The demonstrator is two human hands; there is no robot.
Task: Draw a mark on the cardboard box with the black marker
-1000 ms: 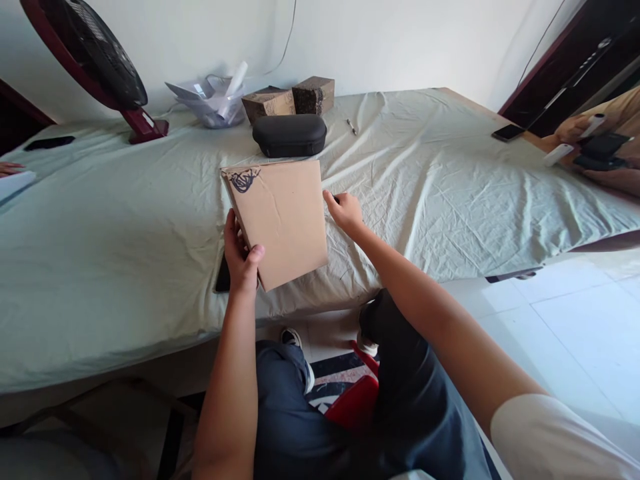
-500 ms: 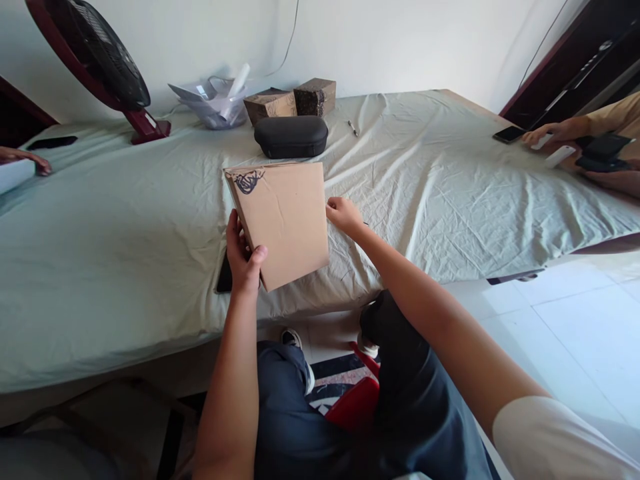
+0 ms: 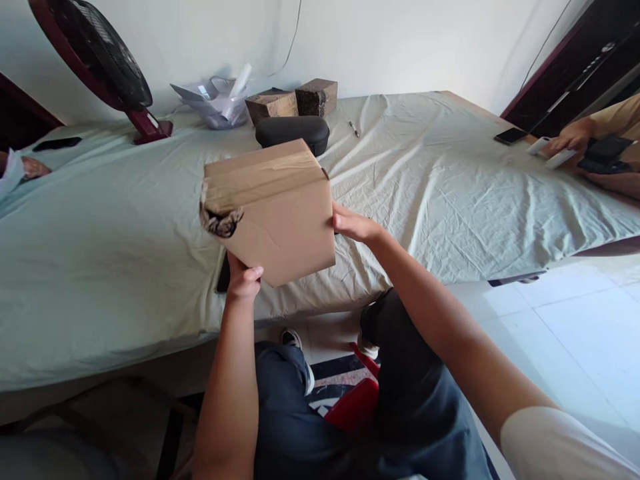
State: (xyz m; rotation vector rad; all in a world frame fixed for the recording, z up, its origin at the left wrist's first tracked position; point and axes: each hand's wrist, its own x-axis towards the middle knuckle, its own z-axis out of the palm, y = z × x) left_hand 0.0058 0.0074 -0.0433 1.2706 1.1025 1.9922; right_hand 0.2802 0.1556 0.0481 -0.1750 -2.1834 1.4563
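A brown cardboard box [image 3: 287, 227] is held up over the near part of the cloth-covered table, tilted so its taped top and front face both show. At its left corner a dark patch looks torn or scribbled; I cannot tell which. My left hand [image 3: 245, 279] grips the lower left edge, thumb on the front face and fingers hidden behind. Against the right side rests my right hand [image 3: 353, 223], its fingertips partly hidden by the box. A flat black object [image 3: 223, 275] lies on the cloth beside my left hand.
Behind the box sit a black hard case [image 3: 295, 130], two small cardboard boxes [image 3: 317, 98] and a plastic basket [image 3: 215, 115]. A pen [image 3: 354, 129] lies nearby. A fan [image 3: 100, 63] stands far left. Other people's hands [image 3: 575, 137] are at both table ends, with a phone [image 3: 510, 135] at right.
The cardboard box has turned, so its taped top and dark left corner now show. My right hand has shifted slightly and its fingers have straightened against the box's side.
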